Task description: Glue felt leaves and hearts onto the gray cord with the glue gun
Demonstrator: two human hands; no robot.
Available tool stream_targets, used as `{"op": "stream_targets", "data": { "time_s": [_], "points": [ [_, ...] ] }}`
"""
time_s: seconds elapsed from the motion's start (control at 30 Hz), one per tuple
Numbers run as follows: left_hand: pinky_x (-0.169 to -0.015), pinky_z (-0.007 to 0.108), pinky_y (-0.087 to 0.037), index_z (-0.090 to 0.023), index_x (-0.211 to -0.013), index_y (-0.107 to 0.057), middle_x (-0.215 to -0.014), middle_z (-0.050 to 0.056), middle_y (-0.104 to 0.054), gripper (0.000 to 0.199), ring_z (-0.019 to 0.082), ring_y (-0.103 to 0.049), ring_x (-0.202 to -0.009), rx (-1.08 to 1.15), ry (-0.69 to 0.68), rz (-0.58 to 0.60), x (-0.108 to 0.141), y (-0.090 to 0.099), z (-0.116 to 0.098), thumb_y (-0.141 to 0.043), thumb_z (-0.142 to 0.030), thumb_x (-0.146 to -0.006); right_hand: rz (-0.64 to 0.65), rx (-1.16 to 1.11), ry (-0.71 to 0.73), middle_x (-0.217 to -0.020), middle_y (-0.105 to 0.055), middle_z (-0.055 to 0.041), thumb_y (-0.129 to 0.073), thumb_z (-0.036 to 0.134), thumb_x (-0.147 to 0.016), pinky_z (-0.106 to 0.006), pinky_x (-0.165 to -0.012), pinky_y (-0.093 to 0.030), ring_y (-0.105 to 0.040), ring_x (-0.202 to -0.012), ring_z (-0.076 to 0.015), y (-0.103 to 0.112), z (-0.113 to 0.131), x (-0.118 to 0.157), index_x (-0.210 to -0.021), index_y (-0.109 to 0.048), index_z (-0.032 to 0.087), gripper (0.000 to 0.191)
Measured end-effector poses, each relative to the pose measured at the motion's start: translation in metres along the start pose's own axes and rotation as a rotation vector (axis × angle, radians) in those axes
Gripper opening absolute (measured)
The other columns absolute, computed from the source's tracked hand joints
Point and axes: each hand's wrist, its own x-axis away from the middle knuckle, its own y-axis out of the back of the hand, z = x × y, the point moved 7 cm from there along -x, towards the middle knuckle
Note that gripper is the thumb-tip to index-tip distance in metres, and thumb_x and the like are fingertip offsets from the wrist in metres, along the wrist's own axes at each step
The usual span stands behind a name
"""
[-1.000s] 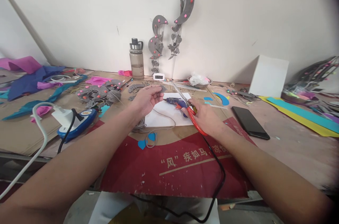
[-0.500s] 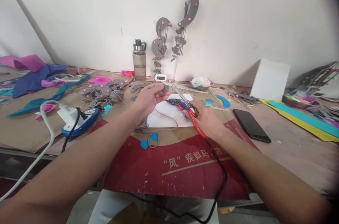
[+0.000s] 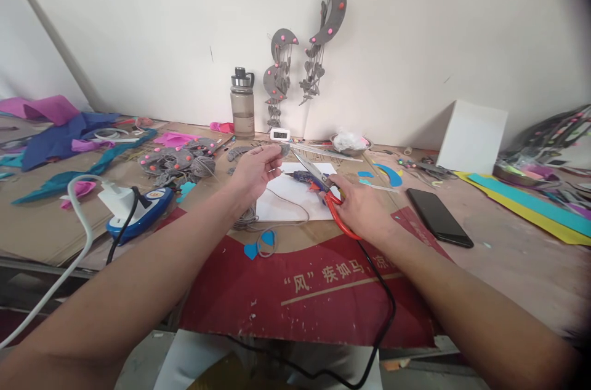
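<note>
My left hand (image 3: 258, 173) is pinched around a small grey felt piece (image 3: 285, 149), which pokes out past the fingertips. My right hand (image 3: 362, 205) grips red-handled scissors (image 3: 311, 167), their blades pointing up and left with the tips close to the felt. Whether the tips touch it I cannot tell. Beneath both hands lies white paper (image 3: 277, 210). On it rests a dark blue glue gun (image 3: 302, 177), partly covered by the scissors. A bundle of grey cord (image 3: 247, 216) sits below my left wrist, near blue paper hearts (image 3: 252, 250).
Grey felt pieces with pink dots (image 3: 178, 159) lie left of my hand. A power strip (image 3: 141, 218) with a white plug is nearer. A water bottle (image 3: 242, 104) and small clock (image 3: 279, 135) stand behind. On the right are a phone (image 3: 438, 218) and white board (image 3: 473, 136).
The scissors have swung slightly down, and their blades look closer together. My left hand has shifted a little to the left with the grey felt piece still in it.
</note>
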Motion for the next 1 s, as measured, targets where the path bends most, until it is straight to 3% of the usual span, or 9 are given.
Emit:
{"op": "stream_targets", "data": {
  "time_s": [0.27,0.43,0.53,0.7,0.77,0.83,0.9,1.0],
  "points": [
    [-0.055,0.021,-0.043,-0.015,-0.072,-0.06,-0.067,-0.001,-0.06,0.021,0.007,-0.056,-0.058,-0.083,-0.06,-0.001,0.002,-0.001,-0.004,-0.077,-0.021,-0.063,0.001,-0.031,-0.027,-0.092,-0.072,-0.0093,-0.051,0.041,-0.087,-0.028,-0.06,-0.037,-0.063,-0.073,-0.0228,0.007,-0.006,-0.003,-0.114,-0.062,0.022,0.034],
    [-0.043,0.019,-0.034,-0.016,-0.072,-0.057,-0.06,-0.001,-0.06,0.019,0.005,-0.047,-0.042,-0.243,-0.14,0.0,0.003,-0.002,-0.012,-0.073,-0.023,-0.068,-0.012,-0.1,-0.008,-0.085,-0.072,-0.0081,-0.053,0.051,-0.085,-0.028,-0.06,-0.039,-0.064,-0.073,-0.0222,0.019,-0.013,-0.007,-0.11,-0.064,0.021,0.041],
    [-0.046,0.02,-0.039,-0.016,-0.077,-0.055,-0.063,0.003,-0.065,0.018,0.009,-0.055,-0.045,-0.236,-0.12,-0.017,0.003,0.0,-0.013,-0.07,-0.023,-0.072,0.039,-0.128,-0.004,-0.087,-0.072,-0.0071,-0.054,0.052,-0.084,-0.028,-0.06,-0.04,-0.064,-0.072,-0.0207,0.025,-0.024,-0.003,-0.111,-0.065,0.021,0.042],
    [-0.065,0.026,-0.052,-0.014,-0.079,-0.054,-0.071,0.006,-0.069,0.013,0.015,-0.068,-0.066,-0.146,-0.171,-0.009,0.0,0.001,-0.016,-0.066,-0.02,-0.077,0.192,-0.019,-0.167,-0.075,-0.069,-0.0059,-0.056,0.057,-0.078,-0.029,-0.058,-0.042,-0.061,-0.063,-0.0204,0.032,-0.072,0.025,-0.114,-0.065,0.022,0.051],
    [-0.07,0.028,-0.053,-0.014,-0.078,-0.054,-0.072,0.006,-0.069,0.013,0.016,-0.069,-0.071,-0.115,-0.224,-0.018,-0.002,0.002,-0.019,-0.065,-0.021,-0.078,0.228,0.059,-0.256,-0.079,-0.07,-0.0073,-0.057,0.058,-0.076,-0.031,-0.06,-0.043,-0.063,-0.067,-0.0233,0.036,-0.098,0.041,-0.114,-0.065,0.023,0.052],
    [-0.072,0.029,-0.054,-0.015,-0.078,-0.053,-0.073,0.006,-0.069,0.016,0.016,-0.07,-0.073,-0.098,-0.275,-0.042,-0.002,0.004,-0.022,-0.066,-0.025,-0.079,0.251,0.076,-0.315,-0.089,-0.071,-0.0084,-0.053,0.054,-0.079,-0.032,-0.064,-0.045,-0.065,-0.074,-0.0251,0.038,-0.12,0.056,-0.113,-0.065,0.025,0.047],
    [-0.073,0.029,-0.054,-0.015,-0.078,-0.053,-0.073,0.005,-0.069,0.018,0.015,-0.069,-0.073,-0.104,-0.318,-0.082,-0.002,0.007,-0.026,-0.066,-0.028,-0.079,0.298,0.092,-0.395,-0.086,-0.071,-0.0087,-0.054,0.054,-0.077,-0.034,-0.063,-0.046,-0.065,-0.073,-0.0266,0.036,-0.137,0.07,-0.112,-0.065,0.026,0.047],
    [-0.069,0.026,-0.053,-0.014,-0.079,-0.055,-0.072,0.004,-0.068,0.017,0.013,-0.068,-0.069,-0.151,-0.362,-0.132,-0.003,0.012,-0.029,-0.068,-0.025,-0.079,0.353,0.086,-0.435,-0.084,-0.071,-0.0098,-0.054,0.056,-0.077,-0.035,-0.062,-0.045,-0.066,-0.072,-0.0281,0.03,-0.145,0.083,-0.114,-0.063,0.025,0.049]
  ]
}}
